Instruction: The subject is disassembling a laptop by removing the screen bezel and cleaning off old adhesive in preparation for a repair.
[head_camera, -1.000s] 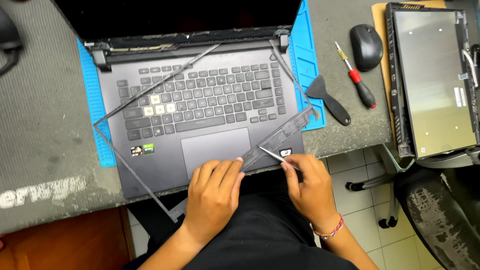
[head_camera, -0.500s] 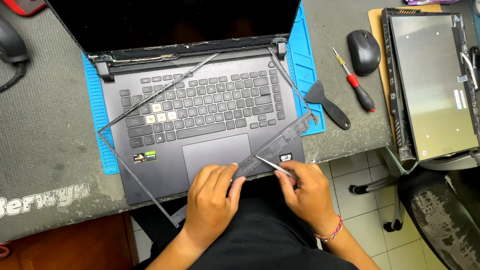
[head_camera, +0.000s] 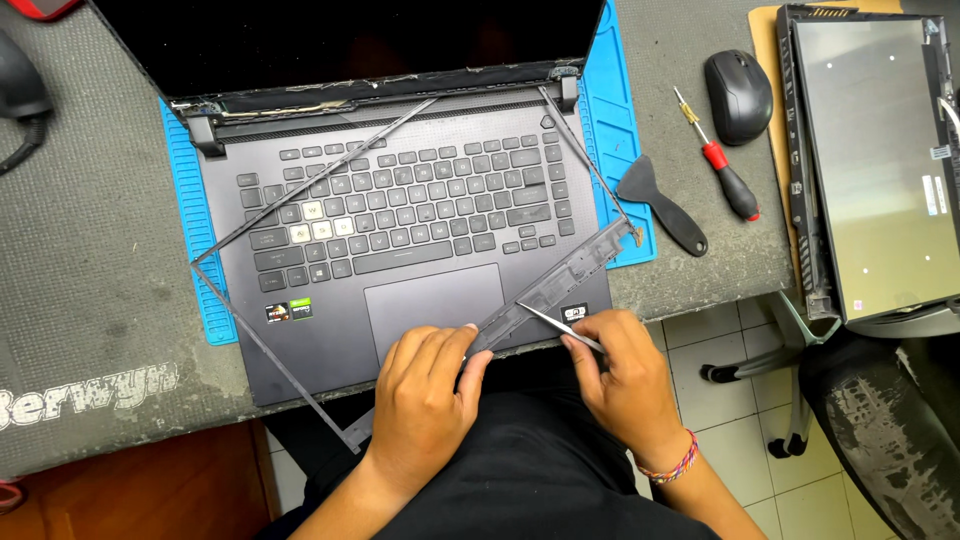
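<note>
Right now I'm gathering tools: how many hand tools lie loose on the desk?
2: a black plastic scraper beside the blue mat, and a red-handled screwdriver right of it. Others may be out of frame.

One head-worn camera looks steeply down, fairly close, over the laptop (head_camera: 400, 230) on the desk (head_camera: 90, 280).
</note>
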